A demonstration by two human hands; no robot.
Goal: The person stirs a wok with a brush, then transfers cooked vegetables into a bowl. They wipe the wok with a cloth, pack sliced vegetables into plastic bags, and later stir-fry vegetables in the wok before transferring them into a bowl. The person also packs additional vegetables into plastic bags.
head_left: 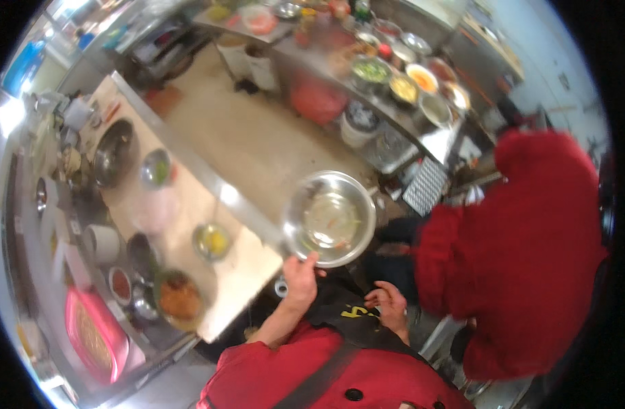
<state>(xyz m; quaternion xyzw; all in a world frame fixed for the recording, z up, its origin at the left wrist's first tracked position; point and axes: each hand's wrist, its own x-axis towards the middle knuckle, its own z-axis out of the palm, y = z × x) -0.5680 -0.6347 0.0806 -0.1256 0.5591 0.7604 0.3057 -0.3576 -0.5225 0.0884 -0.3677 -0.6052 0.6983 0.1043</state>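
Note:
My left hand (300, 278) grips the near rim of a wide stainless steel bowl (363, 191), thumb over the edge. A few small orange and green scraps lie on the bowl's shiny bottom, perhaps in a little water. The bowl is held out over the floor, just off the corner of the pale worktop (241, 263). Close to my black apron (338, 301), my right hand (391, 307) hangs with its fingers loosely bent and apart, holding nothing that I can see.
A person in a red jacket (522, 245) stands close on my right. Bowls of food crowd the far counter (312, 56). On the left worktop are a small bowl of yellow pieces (212, 241), a large dark bowl (115, 153) and a pink tray (95, 335).

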